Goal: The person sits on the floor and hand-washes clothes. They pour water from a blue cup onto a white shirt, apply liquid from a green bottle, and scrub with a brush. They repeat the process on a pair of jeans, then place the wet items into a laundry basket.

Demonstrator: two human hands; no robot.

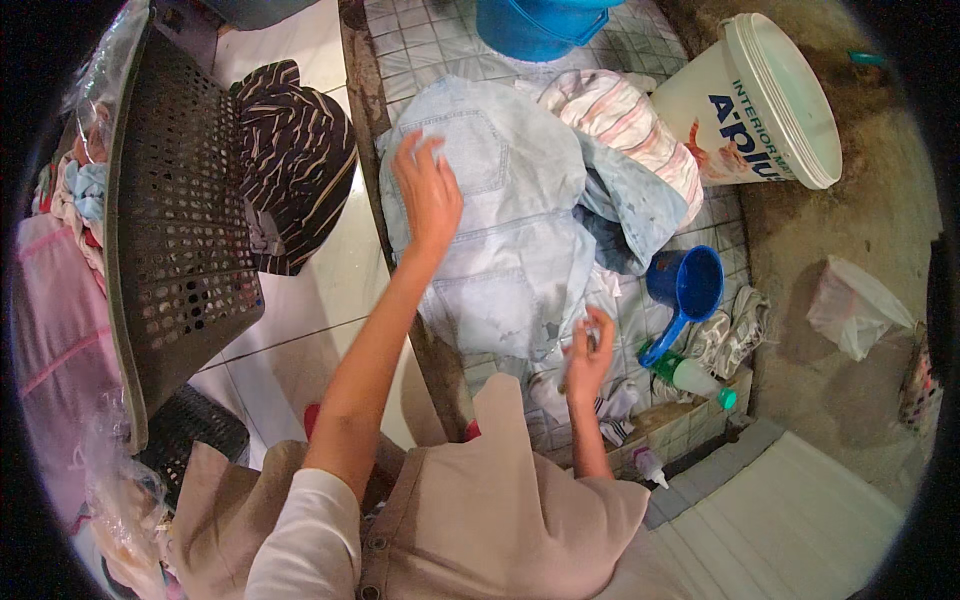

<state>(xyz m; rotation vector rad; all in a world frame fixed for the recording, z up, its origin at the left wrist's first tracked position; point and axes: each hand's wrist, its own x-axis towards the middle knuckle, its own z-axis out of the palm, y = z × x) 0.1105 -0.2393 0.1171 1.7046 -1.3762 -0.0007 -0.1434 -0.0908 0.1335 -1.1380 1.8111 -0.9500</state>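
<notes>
Light-blue denim jeans point(517, 202) lie spread over the grey tiles before me, with back pockets facing up and one leg folded over at the right. Damp-looking darker patches show on the denim. My left hand point(429, 191) is over the upper pocket, its fingers apart and nothing in its grasp. By the lower edge of the jeans is my right hand point(589, 358), fingers bent; whether something small sits between them is unclear. Beyond the folded leg is a bunched striped cloth point(611, 112), white with pinkish stripes.
A blue dipper point(684, 285) stands right of the jeans, near a green-capped bottle point(694, 376) and shoes point(739, 330). A blue bucket point(536, 30) and a white paint pail point(750, 112) are farther back. Leftward are a dark laundry basket point(180, 187) and black striped clothing point(300, 165).
</notes>
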